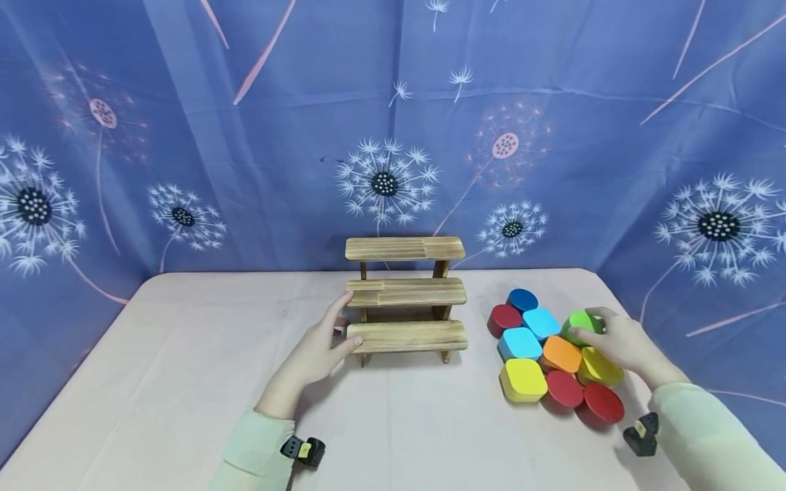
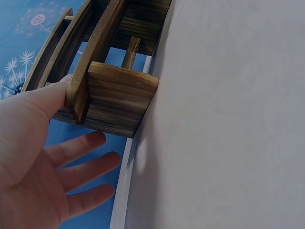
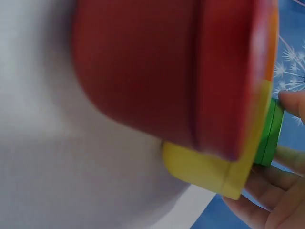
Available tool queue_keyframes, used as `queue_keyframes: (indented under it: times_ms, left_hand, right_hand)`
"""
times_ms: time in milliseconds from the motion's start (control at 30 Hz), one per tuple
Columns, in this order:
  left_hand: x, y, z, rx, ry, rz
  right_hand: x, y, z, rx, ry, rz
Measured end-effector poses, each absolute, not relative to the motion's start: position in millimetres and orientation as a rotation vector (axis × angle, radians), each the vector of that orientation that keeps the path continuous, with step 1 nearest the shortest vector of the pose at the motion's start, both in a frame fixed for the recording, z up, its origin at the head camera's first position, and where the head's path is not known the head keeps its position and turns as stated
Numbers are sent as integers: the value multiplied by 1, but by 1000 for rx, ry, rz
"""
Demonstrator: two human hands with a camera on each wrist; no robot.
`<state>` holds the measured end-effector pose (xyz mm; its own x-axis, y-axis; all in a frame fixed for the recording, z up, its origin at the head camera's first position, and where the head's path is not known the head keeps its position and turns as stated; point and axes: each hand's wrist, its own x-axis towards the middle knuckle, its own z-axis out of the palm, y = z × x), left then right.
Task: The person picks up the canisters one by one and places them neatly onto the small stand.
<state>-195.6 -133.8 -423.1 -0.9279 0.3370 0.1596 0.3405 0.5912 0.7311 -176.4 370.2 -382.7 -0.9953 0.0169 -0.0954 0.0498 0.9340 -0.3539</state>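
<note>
A three-tier wooden display stand (image 1: 408, 335) stands at the middle back of the table. My left hand (image 1: 319, 344) is at its left end, thumb on the lowest tier and index finger touching the middle one. In the left wrist view, the other fingers (image 2: 90, 171) extend straight, off the wood. On the right, my right hand (image 1: 623, 341) holds a green lidded box (image 1: 580, 329) between thumb and fingers, at the back right of a cluster of coloured boxes. The right wrist view shows this green box beyond a yellow box (image 3: 205, 174) and a large red box (image 3: 143, 71).
Several boxes sit close together: dark blue (image 1: 522, 300), light blue (image 1: 520, 344), orange (image 1: 561, 354), yellow (image 1: 524, 380) and red (image 1: 604, 403). The pale table (image 1: 184, 382) meets a blue dandelion-print curtain (image 1: 276, 170) at the back and sides.
</note>
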Motion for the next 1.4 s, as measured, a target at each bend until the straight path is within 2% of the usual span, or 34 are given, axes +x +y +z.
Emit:
queue_keyframes:
  times_ms: [567,1400]
  left_hand:
    - [-197,-131,-426,-610,-2749,-1397]
    - [-198,-130,-428,-543,-2760,-1483]
  right_hand:
    - [-183,362,-359,-5,3076,-619]
    - [-195,310,-330,-226,3117,-810]
